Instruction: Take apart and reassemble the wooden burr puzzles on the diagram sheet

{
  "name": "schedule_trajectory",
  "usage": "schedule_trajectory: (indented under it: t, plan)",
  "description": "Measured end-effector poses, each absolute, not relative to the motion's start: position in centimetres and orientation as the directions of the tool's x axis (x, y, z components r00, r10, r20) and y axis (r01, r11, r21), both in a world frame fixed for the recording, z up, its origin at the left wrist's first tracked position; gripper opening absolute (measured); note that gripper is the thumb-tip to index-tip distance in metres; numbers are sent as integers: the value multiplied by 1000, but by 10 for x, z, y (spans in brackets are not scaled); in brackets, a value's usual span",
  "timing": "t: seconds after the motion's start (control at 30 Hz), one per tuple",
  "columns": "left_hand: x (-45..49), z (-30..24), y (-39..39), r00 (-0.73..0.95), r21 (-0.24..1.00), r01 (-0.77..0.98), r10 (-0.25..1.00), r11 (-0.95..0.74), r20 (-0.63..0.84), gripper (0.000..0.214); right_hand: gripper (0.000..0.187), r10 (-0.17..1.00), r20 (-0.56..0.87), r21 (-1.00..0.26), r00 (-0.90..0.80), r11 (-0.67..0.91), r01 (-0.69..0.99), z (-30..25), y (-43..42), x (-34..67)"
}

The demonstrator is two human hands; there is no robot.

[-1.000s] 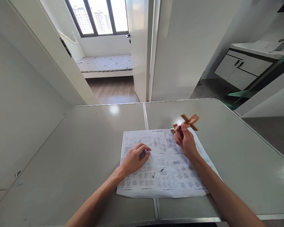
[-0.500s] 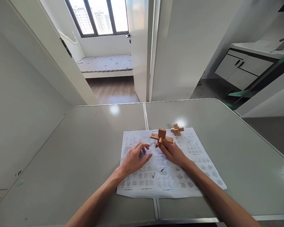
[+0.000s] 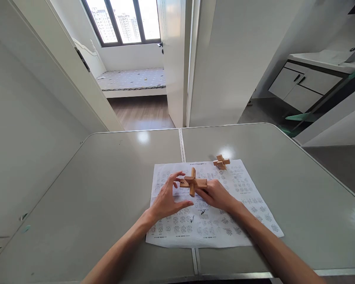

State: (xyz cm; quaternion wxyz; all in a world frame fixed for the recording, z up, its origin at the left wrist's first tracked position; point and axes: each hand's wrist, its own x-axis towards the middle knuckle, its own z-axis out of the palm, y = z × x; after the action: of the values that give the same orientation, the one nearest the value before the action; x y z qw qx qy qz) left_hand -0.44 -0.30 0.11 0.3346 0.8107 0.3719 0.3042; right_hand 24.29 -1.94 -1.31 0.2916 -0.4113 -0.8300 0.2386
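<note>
My right hand grips a wooden cross-shaped puzzle and holds it just above a printed instruction sheet. My left hand is open, fingers spread, close to the puzzle's left end without clearly touching it. A second, smaller wooden cross puzzle lies at the sheet's far edge, apart from both hands.
The sheet lies on a grey folding table with a centre seam. Beyond the far edge stand a white door and wall, with a bedroom doorway at the back left. A cabinet with a counter stands at the right.
My right hand carried the larger puzzle from the sheet's far right corner to the middle, toward my left hand. The smaller puzzle stayed on the sheet's far edge. My left hand lifted and spread.
</note>
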Motion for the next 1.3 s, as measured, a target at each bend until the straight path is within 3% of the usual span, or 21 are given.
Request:
schedule_trajectory:
  t: [0.4,0.57,1.3]
  plan:
    - [-4,-2,-3,548,793,417,819,-445,171,105,30,792,331,-625,-513,591,510,-15,-19,242]
    - [-5,3,-3,596,804,419,796,-422,107,112,39,780,339,-607,-526,608,512,-17,-19,242]
    - [-6,10,-3,585,829,382,801,-408,124,102,38,800,324,-605,-505,586,539,-18,-21,238]
